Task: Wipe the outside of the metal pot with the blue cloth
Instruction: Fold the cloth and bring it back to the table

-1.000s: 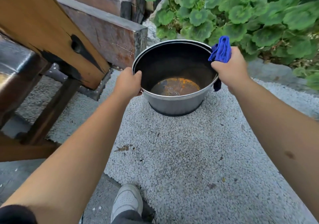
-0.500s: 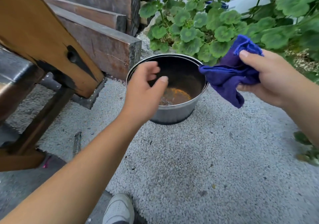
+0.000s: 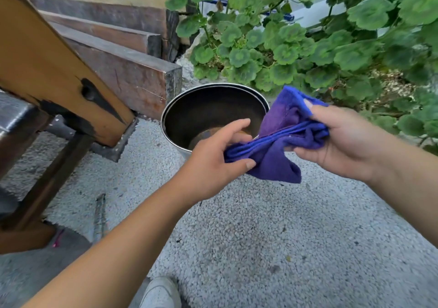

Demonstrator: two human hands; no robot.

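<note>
A round metal pot (image 3: 208, 108) with a dark, rusty inside stands upright on the pebbled ground. Both hands hover in front of and above it, touching no part of it. The blue cloth (image 3: 282, 141) is bunched and stretched between them. My left hand (image 3: 218, 163) pinches its left end between thumb and fingers. My right hand (image 3: 341, 139) grips its right end, with one corner sticking up over the fingers. The cloth and my left hand hide the pot's near right rim and most of its outer wall.
A slanted wooden beam (image 3: 47, 53) and dark stair steps (image 3: 123, 70) stand to the left of the pot. Green leafy plants (image 3: 308, 46) crowd behind and to the right. A white shoe (image 3: 161, 293) shows at the bottom edge, a thin stick (image 3: 99, 215) lies at lower left.
Both hands left the pot's rim and rose in front of it. The right hand brought the cloth over, and the left hand, open a moment ago, now grips its other end.
</note>
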